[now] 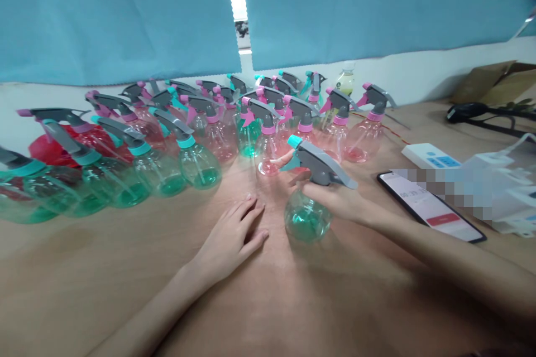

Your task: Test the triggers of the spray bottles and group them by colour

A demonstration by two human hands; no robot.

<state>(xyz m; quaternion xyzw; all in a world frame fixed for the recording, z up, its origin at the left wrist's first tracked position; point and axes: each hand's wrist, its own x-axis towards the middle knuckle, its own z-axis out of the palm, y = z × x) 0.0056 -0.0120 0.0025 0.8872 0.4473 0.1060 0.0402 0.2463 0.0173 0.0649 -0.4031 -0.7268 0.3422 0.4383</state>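
Observation:
A green spray bottle (pixel 307 216) with a grey trigger head and turquoise nozzle is gripped around its neck by my right hand (pixel 335 199). The index finger sticks out past the trigger toward a pink spray bottle (pixel 268 148) behind it. My left hand (pixel 234 228) lies on the wooden table with its fingers spread, holding nothing. To its upper left stands a row of green spray bottles (pixel 201 167). Pink spray bottles (pixel 363 136) with pink collars stand behind my right hand.
A phone (pixel 431 206) lies on the table (pixel 268 312) to the right. Beyond it are a white power strip (pixel 431 156), a black object (pixel 469 113) and a cardboard box (pixel 489 83). A bottle with a label (pixel 345 81) stands by the wall, below blue curtains (pixel 125 11).

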